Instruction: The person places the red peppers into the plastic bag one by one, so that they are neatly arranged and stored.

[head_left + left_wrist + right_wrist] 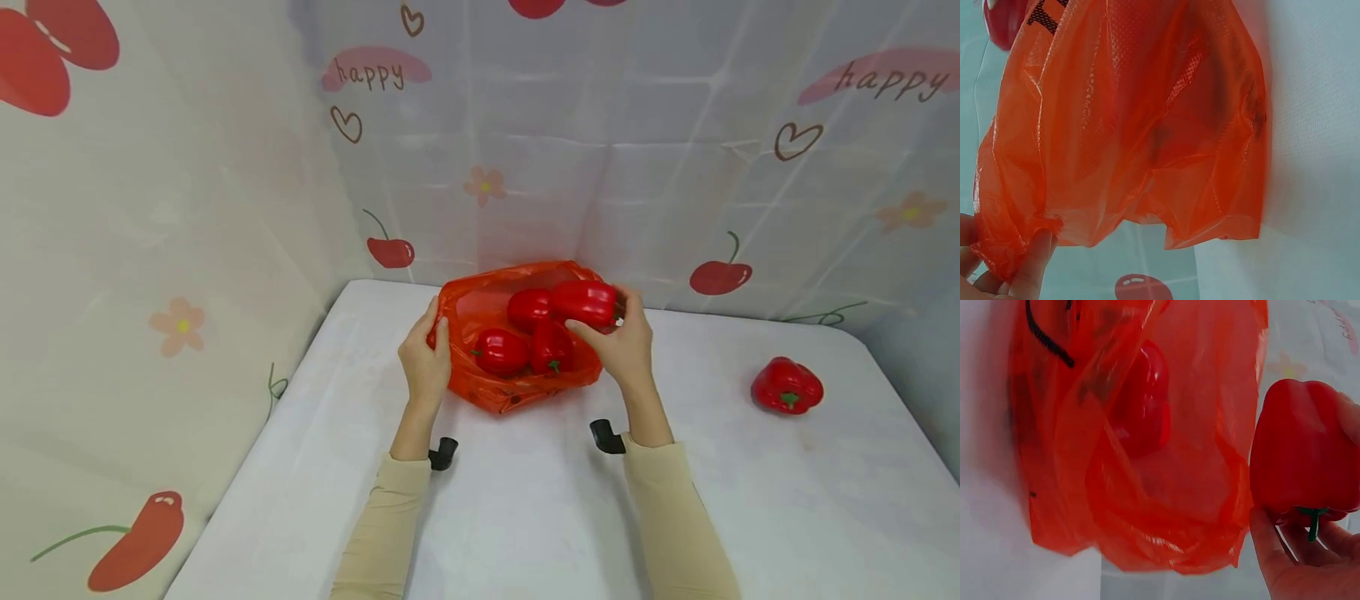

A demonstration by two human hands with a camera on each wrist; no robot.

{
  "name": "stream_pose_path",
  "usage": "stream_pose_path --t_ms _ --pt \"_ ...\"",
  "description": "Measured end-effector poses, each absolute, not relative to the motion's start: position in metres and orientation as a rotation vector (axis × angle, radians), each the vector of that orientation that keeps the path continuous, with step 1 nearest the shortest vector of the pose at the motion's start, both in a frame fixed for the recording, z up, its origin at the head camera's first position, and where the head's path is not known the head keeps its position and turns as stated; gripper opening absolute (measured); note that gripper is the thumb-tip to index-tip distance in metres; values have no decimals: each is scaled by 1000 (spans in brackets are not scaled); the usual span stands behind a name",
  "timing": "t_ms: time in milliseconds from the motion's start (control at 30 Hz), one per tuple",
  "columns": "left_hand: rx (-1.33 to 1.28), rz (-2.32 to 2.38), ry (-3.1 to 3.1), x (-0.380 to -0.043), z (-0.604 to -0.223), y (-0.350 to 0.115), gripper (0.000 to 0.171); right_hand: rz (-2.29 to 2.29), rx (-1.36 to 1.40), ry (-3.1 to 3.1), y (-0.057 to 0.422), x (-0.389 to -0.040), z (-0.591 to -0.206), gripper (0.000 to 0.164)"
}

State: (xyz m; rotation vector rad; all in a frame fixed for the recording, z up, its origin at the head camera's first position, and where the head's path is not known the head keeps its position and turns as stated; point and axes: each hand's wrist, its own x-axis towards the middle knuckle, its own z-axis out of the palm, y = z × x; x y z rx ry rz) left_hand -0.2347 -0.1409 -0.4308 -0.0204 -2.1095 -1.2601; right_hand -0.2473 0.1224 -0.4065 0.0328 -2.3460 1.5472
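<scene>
Peppers [501, 352] are lying in an orange plastic bag [480, 390] at the centre of the head view. The left hand [426, 354] is pinching the bag's left edge, while the right hand [626, 337] is gripping another pepper [585, 302] by its stem end over the bag's right side. A lone pepper [787, 386] is resting on the white table [525, 517] at right. The glossy skin could be slipping from those fingertips if the pinch loosens, and the thin rim could be folding in and catching the pepper if the left side slackens. "Happy" is showing on the backdrop [645, 183] at upper left of centre and upper right. In the left wrist view, thumb and fingers are clasping gathered plastic at lower left; dark print [1047, 19] at upper left is running too cut-off to read. In the right wrist view, the fingers are cupping the pepper at right, its green stem [1313, 522] pointing downward; no brand is showing legibly.
</scene>
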Motion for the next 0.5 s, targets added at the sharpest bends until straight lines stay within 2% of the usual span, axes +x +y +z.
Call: stream_pose_path --t_ms 233,500 --pt "-24 -1260 -2109 -234 -432 -140 36 1433 44 -2553 87 -273 -417 85" --pt "-20 -1263 -2113 -233 -431 -140 36 1436 38 -2638 56 -292 -428 84"
